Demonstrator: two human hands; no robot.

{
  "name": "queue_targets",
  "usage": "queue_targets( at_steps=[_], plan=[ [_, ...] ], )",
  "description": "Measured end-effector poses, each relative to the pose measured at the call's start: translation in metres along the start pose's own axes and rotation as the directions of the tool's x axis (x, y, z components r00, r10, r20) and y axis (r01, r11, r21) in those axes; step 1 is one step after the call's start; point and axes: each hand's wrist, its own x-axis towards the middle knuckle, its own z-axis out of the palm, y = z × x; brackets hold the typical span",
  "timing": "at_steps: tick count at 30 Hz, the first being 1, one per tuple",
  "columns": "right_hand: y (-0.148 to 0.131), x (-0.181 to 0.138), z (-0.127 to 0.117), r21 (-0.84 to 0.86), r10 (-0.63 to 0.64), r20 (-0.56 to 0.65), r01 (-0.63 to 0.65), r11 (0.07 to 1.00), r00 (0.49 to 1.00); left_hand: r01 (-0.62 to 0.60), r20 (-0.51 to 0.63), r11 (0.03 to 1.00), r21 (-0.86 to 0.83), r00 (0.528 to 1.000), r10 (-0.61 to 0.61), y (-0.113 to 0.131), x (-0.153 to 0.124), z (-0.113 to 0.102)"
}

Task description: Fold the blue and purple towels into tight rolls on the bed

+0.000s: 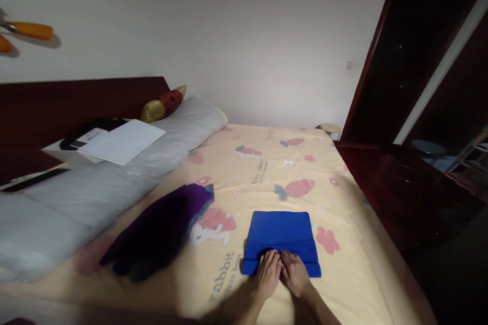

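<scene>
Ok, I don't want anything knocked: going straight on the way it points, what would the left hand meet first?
More of the folded blue cloth, which the left hand is touching; beyond its far edge seems to come the carrot-print bedsheet, though depth is hard to judge.

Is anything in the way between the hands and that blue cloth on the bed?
Nothing visible is: the left hand and right hand both rest on the near part of the blue cloth. The dark purple fabric lies apart, off to the left.
</scene>
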Motion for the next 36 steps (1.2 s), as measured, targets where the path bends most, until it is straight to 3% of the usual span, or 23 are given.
queue_targets(
  at_steps=[4, 7, 9, 11, 13, 15, 18, 21, 23, 26, 29, 31, 33, 36],
  plan=[
    [0.044, -0.022, -0.001, -0.116, 0.129, -0.152, -0.147, 0.982, 0.98, 0.204, -0.077, 0.964, 0.169, 0.978, -0.193, -0.042, -0.012, -0.017],
    [0.073, -0.042, -0.007, -0.19, 0.144, -0.281, -0.203, 0.961, 0.949, 0.268, -0.143, 0.936, 0.227, 0.96, -0.24, -0.065, -0.025, -0.032],
    [0.068, -0.041, -0.006, -0.202, 0.119, -0.303, -0.186, 0.962, 0.946, 0.261, -0.159, 0.943, 0.207, 0.96, -0.23, -0.055, -0.024, -0.031],
    [0.045, -0.027, 0.0, -0.182, 0.089, -0.28, -0.144, 0.973, 0.956, 0.168, -0.116, 0.976, 0.139, 0.982, -0.152, -0.03, -0.014, -0.02],
    [0.018, -0.008, 0.008, -0.138, 0.057, -0.212, -0.087, 0.987, 0.976, 0.039, -0.033, 0.998, 0.044, 0.999, -0.037, -0.006, -0.001, -0.005],
    [0.003, 0.005, 0.013, -0.104, 0.05, -0.137, -0.065, 0.992, 0.989, -0.005, 0.015, 1.0, -0.011, 1.0, 0.005, 0.004, 0.011, 0.005],
    [0.019, 0.001, 0.008, -0.134, 0.125, -0.124, -0.142, 0.981, 0.984, 0.071, 0.0, 0.997, 0.003, 0.997, -0.071, -0.019, 0.012, 0.0],
    [0.06, -0.022, -0.006, -0.204, 0.241, -0.21, -0.283, 0.937, 0.948, 0.209, -0.076, 0.975, 0.074, 0.976, -0.203, -0.06, -0.002, -0.019],
    [0.075, -0.033, -0.012, -0.229, 0.27, -0.255, -0.329, 0.916, 0.928, 0.288, -0.132, 0.951, 0.116, 0.953, -0.272, -0.072, -0.01, -0.028],
    [0.06, -0.026, -0.009, -0.208, 0.217, -0.263, -0.275, 0.939, 0.94, 0.241, -0.118, 0.967, 0.085, 0.966, -0.23, -0.051, -0.007, -0.024],
    [0.02, 0.001, 0.003, -0.119, 0.146, -0.172, -0.168, 0.979, 0.974, 0.069, 0.004, 0.998, -0.002, 0.998, -0.069, -0.01, 0.01, -0.006],
    [0.005, 0.013, 0.009, -0.072, 0.128, -0.109, -0.136, 0.988, 0.986, 0.032, 0.048, 0.999, -0.016, 0.998, -0.031, 0.001, 0.02, 0.003],
    [0.012, 0.012, 0.009, -0.071, 0.139, -0.113, -0.148, 0.986, 0.984, 0.08, 0.034, 0.997, 0.01, 0.996, -0.081, -0.008, 0.021, 0.002],
    [0.049, -0.008, 0.001, -0.127, 0.227, -0.216, -0.258, 0.958, 0.949, 0.21, -0.044, 0.973, 0.091, 0.977, -0.207, -0.044, 0.007, -0.013]
  ],
)
